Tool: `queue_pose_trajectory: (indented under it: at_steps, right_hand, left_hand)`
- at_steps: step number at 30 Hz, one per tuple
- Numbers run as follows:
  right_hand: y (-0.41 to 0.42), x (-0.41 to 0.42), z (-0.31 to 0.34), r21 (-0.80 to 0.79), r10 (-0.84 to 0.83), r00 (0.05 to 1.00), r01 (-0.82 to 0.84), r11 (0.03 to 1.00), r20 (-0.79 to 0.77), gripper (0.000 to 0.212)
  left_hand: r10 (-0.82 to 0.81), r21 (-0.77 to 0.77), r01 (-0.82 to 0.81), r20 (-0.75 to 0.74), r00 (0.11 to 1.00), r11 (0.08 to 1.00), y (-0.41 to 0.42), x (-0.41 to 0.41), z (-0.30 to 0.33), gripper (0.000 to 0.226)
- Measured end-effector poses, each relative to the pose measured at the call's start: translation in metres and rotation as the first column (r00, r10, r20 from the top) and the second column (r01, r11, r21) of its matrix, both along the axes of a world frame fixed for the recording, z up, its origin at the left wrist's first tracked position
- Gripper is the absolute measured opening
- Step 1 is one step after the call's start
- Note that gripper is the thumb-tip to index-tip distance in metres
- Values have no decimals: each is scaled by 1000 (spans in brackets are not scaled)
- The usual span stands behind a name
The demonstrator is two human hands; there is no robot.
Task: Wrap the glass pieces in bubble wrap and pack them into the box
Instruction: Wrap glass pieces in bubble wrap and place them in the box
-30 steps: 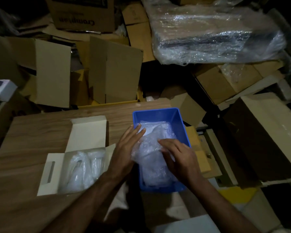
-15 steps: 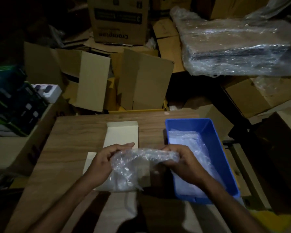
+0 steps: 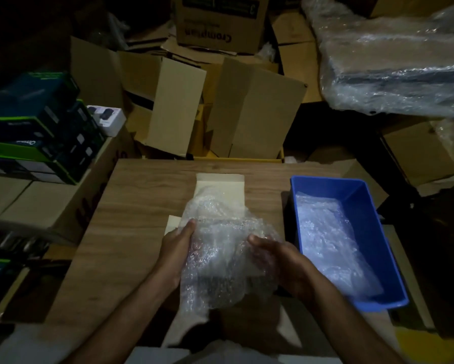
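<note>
Left hand (image 3: 177, 248): grasping the left side of the bubble wrap (image 3: 220, 248).
Right hand (image 3: 281, 261): grasping its right side.
Bubble wrap: held above the open box (image 3: 220, 185), mid-worktop (image 3: 141, 200); contents unclear.
Bin (image 3: 365, 206): blue, at the worktop's right edge, holding more wrap (image 3: 330, 243).

- The bubble wrap (image 3: 220, 248) is covering most of the white box (image 3: 220, 185), so the inside of the box is not showing.
- The bundle's contents are showing only as a dark blur.
- The wrap is hiding the fingers of the left hand (image 3: 178, 245).
- The picture's far edge is cutting off the printed carton (image 3: 220, 19).
</note>
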State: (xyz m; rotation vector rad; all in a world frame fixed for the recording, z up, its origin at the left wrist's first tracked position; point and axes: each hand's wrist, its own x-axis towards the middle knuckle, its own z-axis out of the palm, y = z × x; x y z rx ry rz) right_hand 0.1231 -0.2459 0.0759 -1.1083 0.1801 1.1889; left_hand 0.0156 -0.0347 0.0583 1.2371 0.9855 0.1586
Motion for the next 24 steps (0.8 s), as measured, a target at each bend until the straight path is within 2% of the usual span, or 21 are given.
queue_pose_trajectory:
  at_steps: [2, 3, 5, 6, 8, 10, 12, 14, 16, 17, 19, 20, 22, 24]
  right_hand:
    - [4, -6, -6, -56, -102, 973, 116, 992, 205, 56]
    - [5, -9, -5, -73, -140, 943, 169, 983, 301, 65]
    - [5, -12, -4, -99, -167, 873, 237, 966, 458, 93]
    - [4, -13, -4, -109, -149, 827, 245, 963, 542, 103]
    - [2, -13, -4, -92, -101, 709, 229, 969, 698, 102]
    - [-3, -10, -8, -81, -68, 608, 215, 973, 791, 82]
    - [-8, -5, -9, -135, -2, 561, 203, 970, 828, 54]
    - [-12, 2, -13, -183, 62, 580, 152, 971, 812, 36]
    - [-16, 8, -15, -170, 60, 680, 96, 981, 730, 31]
    - [-18, 11, -15, -177, 84, 705, 60, 982, 705, 41]
    - [-21, 18, -17, -265, 192, 668, 8, 964, 719, 69]
    - [-21, 21, -18, -328, 250, 623, 11, 945, 741, 72]
    - [-18, 25, -18, -420, 338, 535, 36, 907, 774, 59]
    - [-17, 27, -16, -451, 381, 485, 32, 892, 788, 39]
  left_hand:
    - [-52, 40, 50, 63, 997, 998, 4, -9, -1, 37]
    - [-83, 64, 78, 82, 993, 995, 7, -13, -1, 48]
    - [-77, 26, 75, 131, 988, 997, 16, -21, -2, 71]
    - [-81, 1, 82, 161, 984, 997, 23, -25, -2, 76]
    - [-152, -1, 156, 220, 964, 988, 36, -31, 1, 77]
    - [-275, -10, 288, 268, 923, 958, 46, -34, 5, 84]
    - [-384, -4, 402, 286, 878, 916, 54, -36, 10, 83]
    - [-459, 50, 461, 244, 854, 886, 58, -36, 17, 74]
    - [-519, 157, 499, 148, 842, 853, 61, -36, 23, 69]
    - [-541, 214, 515, 82, 837, 830, 63, -35, 26, 69]
    - [-556, 333, 539, -52, 830, 774, 65, -34, 30, 71]
    - [-548, 392, 546, -120, 828, 741, 65, -32, 31, 70]
    - [-511, 495, 556, -237, 826, 668, 65, -29, 33, 61]
    - [-491, 557, 558, -283, 824, 616, 65, -29, 32, 41]
